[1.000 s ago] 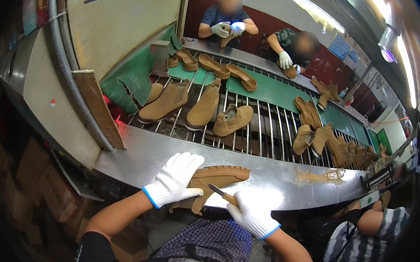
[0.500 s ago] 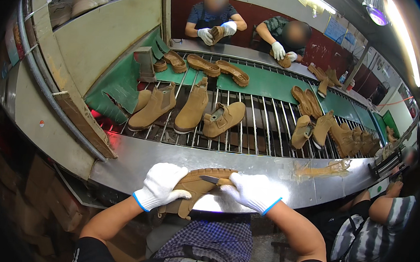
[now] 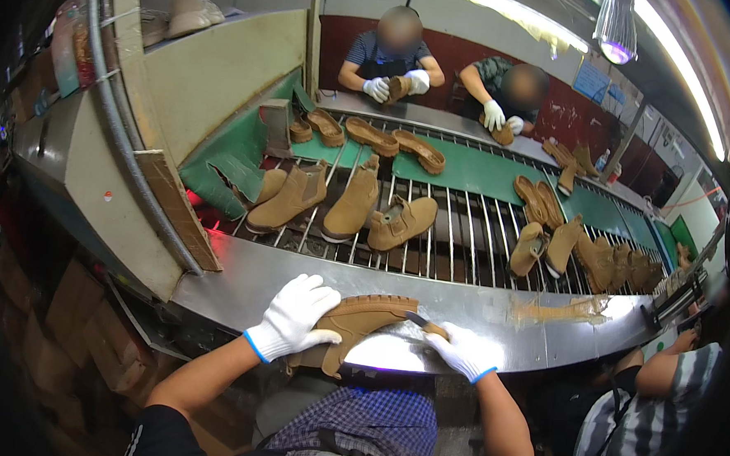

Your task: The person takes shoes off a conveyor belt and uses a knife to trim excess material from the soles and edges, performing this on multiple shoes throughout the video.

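Note:
A tan ankle boot [image 3: 363,320] lies on its side over the near edge of the metal counter [image 3: 247,263], its ridged sole facing away from me. My left hand [image 3: 296,314], in a white knit glove with a blue cuff, is closed on the boot's heel end, thumb on its near side. My gloved right hand [image 3: 464,350] grips the wooden handle of a small knife [image 3: 431,326]. The knife's dark blade points left, its tip at the boot's toe; whether it touches cannot be told.
Beyond the counter, a rack of metal rods [image 3: 455,233] carries several tan boots [image 3: 290,199] and loose soles [image 3: 371,135]. Two gloved people [image 3: 396,69] handle footwear across it. A wooden post [image 3: 180,210] stands at left; another person's striped sleeve [image 3: 686,393] is at right.
My right hand and the knife have moved right, from over the boot's sole to its toe end. The left hand keeps its hold, fingers slightly more raised. The whole view has shifted somewhat.

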The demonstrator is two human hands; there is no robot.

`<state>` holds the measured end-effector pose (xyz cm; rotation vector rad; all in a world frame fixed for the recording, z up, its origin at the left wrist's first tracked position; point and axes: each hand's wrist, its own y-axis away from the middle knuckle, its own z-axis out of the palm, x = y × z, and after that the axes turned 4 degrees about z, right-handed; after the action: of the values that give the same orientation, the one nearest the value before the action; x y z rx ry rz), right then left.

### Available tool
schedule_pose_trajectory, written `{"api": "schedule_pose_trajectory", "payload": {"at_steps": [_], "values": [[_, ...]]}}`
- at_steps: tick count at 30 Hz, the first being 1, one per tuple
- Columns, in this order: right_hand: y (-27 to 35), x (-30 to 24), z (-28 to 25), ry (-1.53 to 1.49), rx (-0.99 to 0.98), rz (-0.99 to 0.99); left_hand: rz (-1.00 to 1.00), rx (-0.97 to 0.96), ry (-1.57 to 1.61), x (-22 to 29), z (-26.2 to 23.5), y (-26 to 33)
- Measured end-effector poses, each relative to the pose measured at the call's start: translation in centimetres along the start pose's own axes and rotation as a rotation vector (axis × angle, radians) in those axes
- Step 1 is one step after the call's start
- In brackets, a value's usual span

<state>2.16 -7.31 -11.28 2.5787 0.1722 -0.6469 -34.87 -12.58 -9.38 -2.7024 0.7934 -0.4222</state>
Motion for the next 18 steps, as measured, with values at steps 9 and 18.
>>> {"api": "schedule_pose_trajectory", "payload": {"at_steps": [9, 18], "values": [[-1.4, 3.1, -0.7, 0.412, 0.790, -0.436, -0.548, -0.179, 0.046, 0.8, 5.7, 13.5], [-3.7, -8.2, 5.0, -0.023, 0.088, -0.300, -0.648, 0.285, 0.364, -1.7, -4.0, 3.2]]}}
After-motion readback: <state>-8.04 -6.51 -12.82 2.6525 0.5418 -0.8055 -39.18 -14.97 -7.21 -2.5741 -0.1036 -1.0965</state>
